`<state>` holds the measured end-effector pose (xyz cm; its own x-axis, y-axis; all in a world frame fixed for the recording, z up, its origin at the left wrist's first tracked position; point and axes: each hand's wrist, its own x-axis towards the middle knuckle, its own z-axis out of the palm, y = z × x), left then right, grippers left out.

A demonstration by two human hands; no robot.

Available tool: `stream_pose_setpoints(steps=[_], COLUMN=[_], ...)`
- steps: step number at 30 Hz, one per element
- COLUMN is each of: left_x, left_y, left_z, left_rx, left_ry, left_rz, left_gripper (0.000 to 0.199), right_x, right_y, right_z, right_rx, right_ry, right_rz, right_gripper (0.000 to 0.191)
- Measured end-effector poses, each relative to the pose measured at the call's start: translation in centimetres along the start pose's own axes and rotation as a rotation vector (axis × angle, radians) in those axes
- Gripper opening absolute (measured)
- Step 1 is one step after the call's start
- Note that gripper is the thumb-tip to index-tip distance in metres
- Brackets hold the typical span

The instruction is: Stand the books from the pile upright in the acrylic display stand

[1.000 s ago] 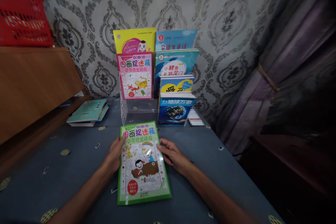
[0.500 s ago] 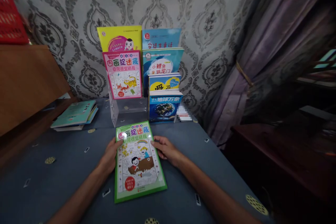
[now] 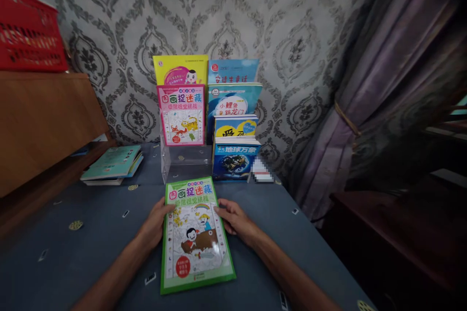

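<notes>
A green-bordered picture book [image 3: 199,238] lies face up in front of me, its upper end close to a clear display stand [image 3: 188,169]. My left hand [image 3: 159,217] grips its left edge, thumb on the cover. On the opposite edge my right hand [image 3: 235,218] is closed the same way, with fingers partly under the book. In the stand's left side stand a pink book [image 3: 182,116] and, behind it, a yellow book [image 3: 182,69]. Its right side holds several books in tiers, with a blue earth book [image 3: 235,163] in front.
A stack of books [image 3: 111,165] lies at the left on the dark patterned tablecloth [image 3: 102,223]. Beyond it, a red basket [image 3: 31,29] sits on a wooden cabinet [image 3: 44,126]. A tied curtain [image 3: 328,150] hangs at the right, before the patterned wall.
The whole scene sits slightly lower and farther right as my view shifts. Both hands keep hold of the green picture book, which stays in front of the stand.
</notes>
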<state>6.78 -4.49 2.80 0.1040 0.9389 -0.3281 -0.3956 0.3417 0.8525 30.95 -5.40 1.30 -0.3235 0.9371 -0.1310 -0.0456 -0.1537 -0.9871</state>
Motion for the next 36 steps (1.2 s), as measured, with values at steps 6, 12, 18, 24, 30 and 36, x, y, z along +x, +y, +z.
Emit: stream_pose_setpoints(steps=[6,12,18,24,30,36], left_x=[0.0,0.3,1.1,1.7,2.3,3.0], left_y=[2.0,2.7,4.5,7.4,5.5,4.1], left_z=[0.0,0.0,0.3,0.7,-0.3,-1.0], left_rx=[0.008,-0.015,0.011,0.015,-0.027,-0.06], left_ry=[-0.008,0.045,0.047,0.009,0.028,0.045], left_rz=[0.082,0.112,0.243,0.497,0.503,0.477], left_gripper=[0.042,0.049,0.045,0.052,0.045,0.047], right_x=[1.2,2.6,4.4,5.7,5.4,5.7], right_y=[-1.1,-1.5,-3.2,-6.0,-5.1,-4.8], right_z=[0.6,1.0,1.1,2.1,2.6,2.3], right_rx=[-0.085,-0.153,-0.236,-0.404,-0.432,-0.452], right_ry=[-0.001,0.014,0.013,0.098,0.144,0.149], right_rz=[-0.08,-0.124,-0.238,-0.436,-0.489,-0.478], right_gripper=[0.054,0.053,0.045,0.03,0.028,0.026])
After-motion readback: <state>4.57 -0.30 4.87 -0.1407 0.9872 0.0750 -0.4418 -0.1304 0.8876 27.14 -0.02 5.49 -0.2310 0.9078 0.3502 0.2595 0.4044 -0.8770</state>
